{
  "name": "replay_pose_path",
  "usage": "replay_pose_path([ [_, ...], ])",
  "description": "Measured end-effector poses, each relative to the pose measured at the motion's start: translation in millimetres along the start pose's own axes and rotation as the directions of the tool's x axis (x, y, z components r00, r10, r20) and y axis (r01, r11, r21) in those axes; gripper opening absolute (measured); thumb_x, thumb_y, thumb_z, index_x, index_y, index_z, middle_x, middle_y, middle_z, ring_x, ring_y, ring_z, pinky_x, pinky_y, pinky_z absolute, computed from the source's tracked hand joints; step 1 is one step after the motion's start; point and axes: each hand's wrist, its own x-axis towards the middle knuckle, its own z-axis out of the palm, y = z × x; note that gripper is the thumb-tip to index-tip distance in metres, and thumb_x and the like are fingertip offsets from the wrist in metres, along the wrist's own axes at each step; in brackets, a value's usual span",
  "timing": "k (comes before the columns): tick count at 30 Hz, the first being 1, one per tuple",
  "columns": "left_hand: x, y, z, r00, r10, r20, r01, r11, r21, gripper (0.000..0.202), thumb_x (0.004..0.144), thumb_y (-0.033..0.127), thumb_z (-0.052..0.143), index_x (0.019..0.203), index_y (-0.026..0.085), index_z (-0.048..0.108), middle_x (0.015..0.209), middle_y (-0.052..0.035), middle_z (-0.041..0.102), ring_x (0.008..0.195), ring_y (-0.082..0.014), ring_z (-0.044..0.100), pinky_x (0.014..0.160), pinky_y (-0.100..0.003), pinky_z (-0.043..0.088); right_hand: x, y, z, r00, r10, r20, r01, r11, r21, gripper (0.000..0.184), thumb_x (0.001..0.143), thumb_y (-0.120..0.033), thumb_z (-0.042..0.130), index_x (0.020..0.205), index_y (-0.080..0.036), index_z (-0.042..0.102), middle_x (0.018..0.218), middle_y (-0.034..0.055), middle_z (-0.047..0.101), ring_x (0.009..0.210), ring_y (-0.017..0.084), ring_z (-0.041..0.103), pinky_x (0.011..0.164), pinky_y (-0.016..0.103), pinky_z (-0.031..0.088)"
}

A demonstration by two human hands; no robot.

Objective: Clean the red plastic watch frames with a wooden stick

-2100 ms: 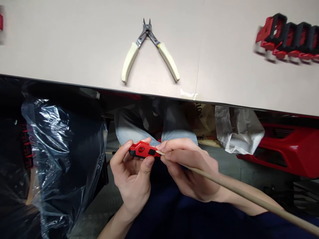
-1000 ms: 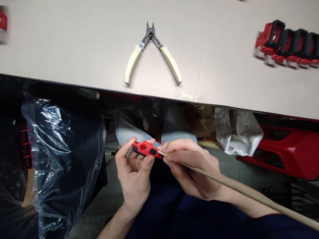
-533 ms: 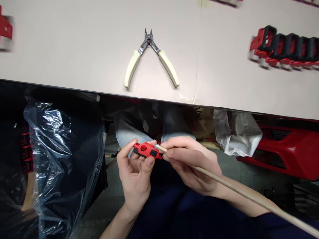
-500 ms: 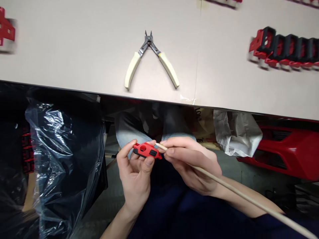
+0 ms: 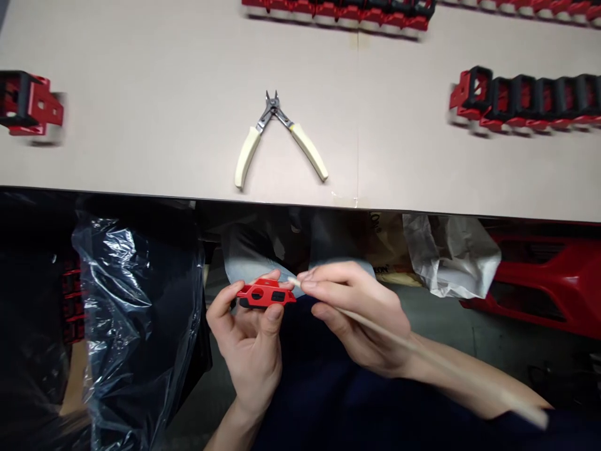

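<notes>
My left hand (image 5: 248, 341) pinches a small red and black plastic link (image 5: 263, 295) between thumb and fingers, below the table's front edge, over my lap. My right hand (image 5: 357, 316) is closed on a thin beige rod (image 5: 399, 341) near its tip; the tip rests against the link's right end. The rod runs down to the right and blurs near the frame's lower right. On the table, straight above my hands, lie cream-handled cutting pliers (image 5: 275, 134) with the handles spread apart.
A beige table (image 5: 141, 94) fills the upper half. On it lie chains of red and black links: one at the right (image 5: 526, 100), one along the far edge (image 5: 338, 12), a short piece at the left (image 5: 28, 103). A plastic bag (image 5: 131, 313) hangs left; red bin (image 5: 544, 288) right.
The view has tilted upward, showing more table and more chains. My hands stay together; the link now lies flatter and the rod's tip sits at its right end.
</notes>
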Motion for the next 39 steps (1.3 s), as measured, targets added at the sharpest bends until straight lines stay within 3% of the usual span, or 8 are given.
replay_pose_path([
  [7,-2.5,-1.9,-3.5,1.0,0.026,-0.008,-0.025,0.999,0.044,0.049,0.091,0.014,0.087,0.129,0.033,0.061,0.116,-0.0012,0.084,0.109,-0.0168,0.082,0.091,-0.027,0.066,0.8,-3.9,8.3,0.998,0.007,-0.06,-0.001,0.994,0.107,0.028,0.096,0.002,0.07,0.117,-0.017,0.069,0.107,0.011,0.078,0.104,0.021,0.082,0.093,0.034,0.071],
  [16,-3.7,-4.1,-4.5,0.997,0.07,-0.023,-0.066,0.989,0.13,0.05,0.09,0.019,0.089,0.128,0.033,0.06,0.114,-0.0008,0.084,0.105,-0.0194,0.083,0.086,-0.029,0.068,-2.9,-0.3,8.4,1.0,-0.021,-0.001,0.021,0.996,0.092,0.028,0.097,0.001,0.066,0.118,-0.019,0.067,0.109,0.0092,0.075,0.103,0.02,0.081,0.095,0.037,0.071],
  [25,-4.8,-5.4,-2.5,0.998,0.068,-0.003,-0.067,0.992,0.107,0.049,0.091,0.015,0.087,0.13,0.031,0.061,0.117,-0.0019,0.085,0.108,-0.0177,0.083,0.089,-0.028,0.067,-0.6,0.4,3.7,0.998,-0.037,0.054,0.038,0.999,-0.018,0.019,0.101,-0.005,0.065,0.114,-0.02,0.067,0.107,0.0085,0.076,0.097,0.02,0.082,0.087,0.03,0.072],
  [30,-4.2,-5.2,-2.9,0.998,0.056,0.016,-0.057,0.997,0.058,0.049,0.092,0.012,0.086,0.13,0.032,0.064,0.117,-0.0015,0.086,0.109,-0.0152,0.083,0.088,-0.023,0.066,1.8,0.3,4.8,0.999,-0.031,0.038,0.03,0.999,0.028,0.02,0.1,-0.004,0.067,0.112,-0.019,0.07,0.105,0.0079,0.079,0.098,0.017,0.081,0.088,0.024,0.069],
  [35,-3.6,-6.6,-2.3,1.0,-0.009,0.019,0.009,1.0,-0.004,0.046,0.094,0.014,0.084,0.131,0.033,0.062,0.118,-0.0026,0.086,0.107,-0.0154,0.083,0.09,-0.027,0.068,0.2,0.7,5.8,1.0,-0.004,-0.013,0.005,0.999,0.052,0.018,0.099,-0.004,0.07,0.111,-0.017,0.069,0.105,0.0099,0.077,0.096,0.018,0.08,0.089,0.031,0.07],
  [39,-4.0,-7.1,-1.1,1.0,0.006,0.005,-0.006,1.0,0.006,0.046,0.093,0.015,0.086,0.128,0.031,0.062,0.115,-0.0026,0.086,0.107,-0.016,0.083,0.087,-0.025,0.068,-1.3,1.6,4.0,0.999,-0.01,0.043,0.009,0.999,0.031,0.016,0.1,-0.004,0.066,0.111,-0.017,0.068,0.106,0.0101,0.075,0.099,0.019,0.081,0.089,0.032,0.07],
])
